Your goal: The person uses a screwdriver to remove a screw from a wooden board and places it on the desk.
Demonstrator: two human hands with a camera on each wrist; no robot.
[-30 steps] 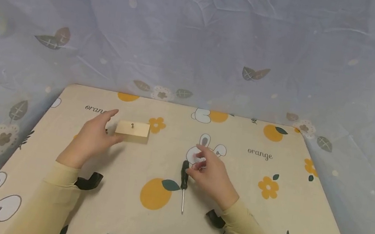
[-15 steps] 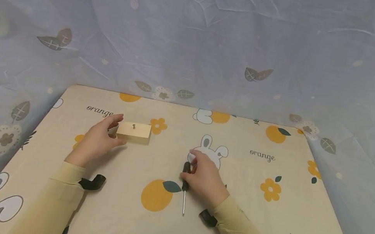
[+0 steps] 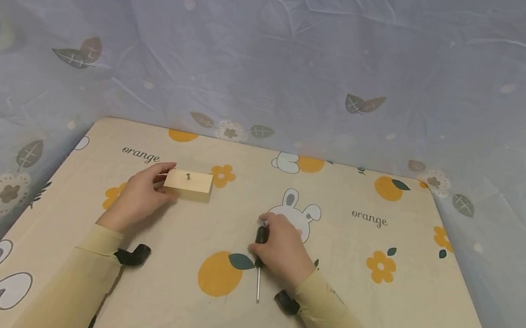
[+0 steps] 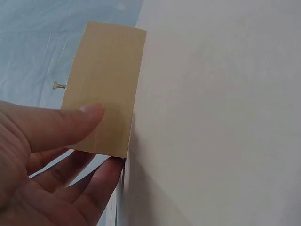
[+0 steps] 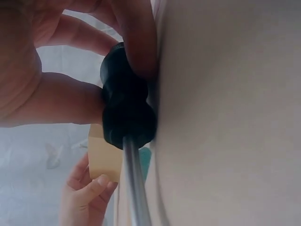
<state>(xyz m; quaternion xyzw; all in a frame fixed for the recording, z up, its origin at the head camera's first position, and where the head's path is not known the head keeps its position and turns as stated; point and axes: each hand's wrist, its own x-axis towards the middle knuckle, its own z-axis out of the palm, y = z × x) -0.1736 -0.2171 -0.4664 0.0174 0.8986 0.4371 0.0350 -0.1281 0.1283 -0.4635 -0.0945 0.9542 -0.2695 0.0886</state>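
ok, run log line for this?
left hand: holds block by left end; right hand: pinches screwdriver by handle; screw: stands in block top; screwdriver: apart from screw

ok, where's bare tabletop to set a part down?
Biggest: tabletop beyond the right hand and right sleeve, out to its right edge. Smaller: between the pale block and screwdriver; also the near strip between left sleeve and right sleeve. Crowded: left hand at the block, right hand at the screwdriver.

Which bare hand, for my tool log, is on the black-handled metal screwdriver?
The right hand pinches the screwdriver; the left hand holds the pale rectangular wooden block.
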